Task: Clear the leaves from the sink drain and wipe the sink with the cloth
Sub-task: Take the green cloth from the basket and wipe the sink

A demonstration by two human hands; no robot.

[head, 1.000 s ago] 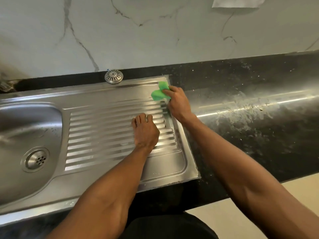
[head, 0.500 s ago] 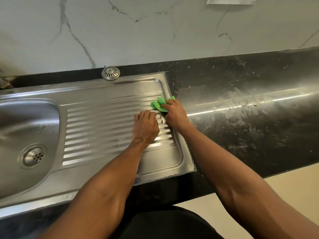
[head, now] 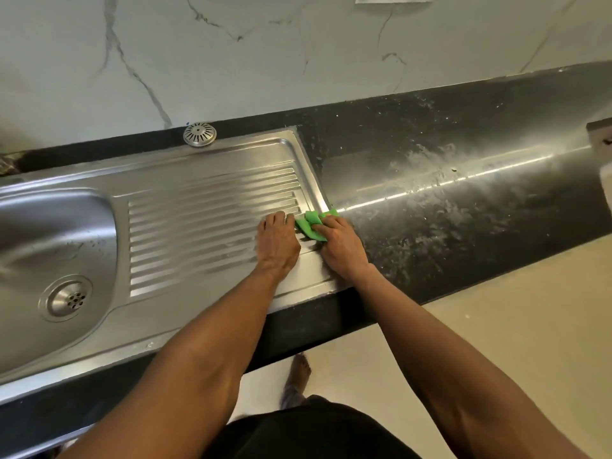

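Note:
A steel sink (head: 212, 167) with a ribbed drainboard fills the left half of the view. Its bowl lies at the left, with the round drain (head: 66, 298) at the bottom; I see no leaves on it. My right hand (head: 341, 245) grips a small green cloth (head: 311, 225) and presses it on the drainboard's right rim. My left hand (head: 278, 240) rests flat on the ribs just left of the cloth, fingers straight.
A round metal strainer cap (head: 199, 134) sits on the black counter behind the sink. The dark counter (head: 463, 200) to the right carries white smears. A marble wall rises behind. My bare foot (head: 298, 376) stands on the beige floor below the counter edge.
My right hand has drawn the cloth from the drainboard's far right corner toward me along the right rim. The left hand stayed on the ribs; the two hands now lie side by side.

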